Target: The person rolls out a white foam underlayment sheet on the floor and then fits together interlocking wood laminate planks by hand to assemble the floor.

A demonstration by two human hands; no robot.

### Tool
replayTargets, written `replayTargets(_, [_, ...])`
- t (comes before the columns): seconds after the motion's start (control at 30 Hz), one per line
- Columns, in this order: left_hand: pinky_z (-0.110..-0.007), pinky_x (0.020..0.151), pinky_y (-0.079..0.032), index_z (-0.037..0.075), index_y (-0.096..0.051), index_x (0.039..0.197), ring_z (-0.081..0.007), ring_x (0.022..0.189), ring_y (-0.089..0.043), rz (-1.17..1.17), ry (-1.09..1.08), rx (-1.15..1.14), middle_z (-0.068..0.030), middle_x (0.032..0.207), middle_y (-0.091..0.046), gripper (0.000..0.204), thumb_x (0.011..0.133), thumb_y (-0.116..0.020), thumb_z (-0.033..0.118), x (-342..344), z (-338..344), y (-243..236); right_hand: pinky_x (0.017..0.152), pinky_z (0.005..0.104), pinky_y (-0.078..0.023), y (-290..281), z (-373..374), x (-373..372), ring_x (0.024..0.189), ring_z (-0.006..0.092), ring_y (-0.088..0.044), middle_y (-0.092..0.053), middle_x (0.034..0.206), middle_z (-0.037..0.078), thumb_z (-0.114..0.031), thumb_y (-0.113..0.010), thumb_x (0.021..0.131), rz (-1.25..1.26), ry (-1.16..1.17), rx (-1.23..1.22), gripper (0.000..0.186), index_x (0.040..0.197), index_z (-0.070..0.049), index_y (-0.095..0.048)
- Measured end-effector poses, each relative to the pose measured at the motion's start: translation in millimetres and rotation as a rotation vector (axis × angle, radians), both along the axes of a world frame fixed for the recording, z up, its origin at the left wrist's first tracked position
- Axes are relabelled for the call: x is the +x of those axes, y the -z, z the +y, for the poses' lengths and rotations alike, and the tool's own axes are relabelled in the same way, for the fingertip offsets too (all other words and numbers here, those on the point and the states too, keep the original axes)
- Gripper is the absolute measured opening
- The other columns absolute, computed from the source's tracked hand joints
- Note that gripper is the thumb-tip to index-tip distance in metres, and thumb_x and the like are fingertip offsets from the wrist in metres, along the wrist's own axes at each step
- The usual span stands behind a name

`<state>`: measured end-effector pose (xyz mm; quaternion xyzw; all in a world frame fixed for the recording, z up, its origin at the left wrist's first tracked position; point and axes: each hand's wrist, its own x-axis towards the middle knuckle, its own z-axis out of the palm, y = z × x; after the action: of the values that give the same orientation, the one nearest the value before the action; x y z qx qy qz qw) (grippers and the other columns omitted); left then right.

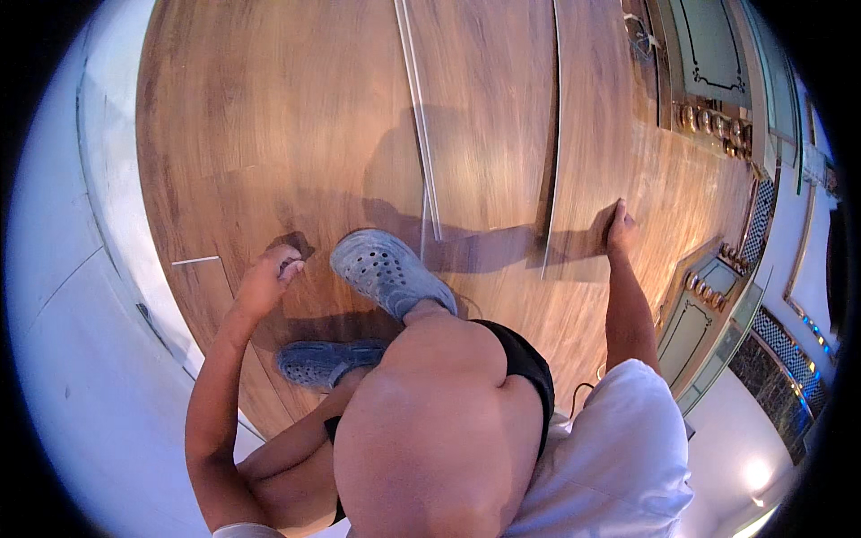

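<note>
My right hand (621,231) grips the right edge of a long wood-look floor plank (587,152), near the plank's near end. Along that plank's left side runs a dark gap, and its near left corner stands a little off the boards below. On the left, my left hand (269,280) is closed with curled fingers, low over the brown floor (260,197). Whatever it may hold is hidden, and a dark shadow lies just beyond it. Between the hands, a pair of thin pale strips (417,99) runs lengthwise along the boards.
My feet, in grey-blue perforated clogs (386,269), are between my hands. A white wall (112,179) bounds the left. Pale green cabinets (708,45) with gold trim line the right. A short light-edged seam (195,260) shows near my left hand. A dark cable (581,389) lies by my knee.
</note>
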<state>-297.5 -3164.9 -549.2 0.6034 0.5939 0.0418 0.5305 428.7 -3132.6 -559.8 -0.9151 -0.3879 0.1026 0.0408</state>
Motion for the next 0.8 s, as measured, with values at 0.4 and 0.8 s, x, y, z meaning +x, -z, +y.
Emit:
replayTargets(0.4, [-0.04, 0.079, -0.051, 0.003, -0.065, 0.103, -0.037, 0.092, -0.065, 0.034, -0.086, -0.053, -0.0189, 0.097, -0.066, 0.02, 0.091, -0.066, 0.019, -5, -5, -1, 0.081, 0.0481, -0.051, 32, 13, 5, 0.095, 0.0421, -0.066, -0.069, 0.098, 0.023, -0.045, -0.052, 0.096, -0.315, -0.183, -0.153, 0.045, 0.103, -0.003, -0.068])
replayTargets(0.8, [-0.04, 0.082, -0.05, 0.004, -0.064, 0.106, -0.037, 0.095, -0.064, -0.015, -0.024, -0.054, -0.019, 0.1, -0.066, 0.021, 0.093, -0.064, 0.02, 11, -8, 8, 0.09, 0.0412, -0.052, 34, -29, -216, 0.101, 0.0361, -0.065, -0.064, 0.111, 0.021, -0.033, -0.086, 0.073, 0.302, -0.575, -0.145, 0.084, 0.136, 0.002, -0.042])
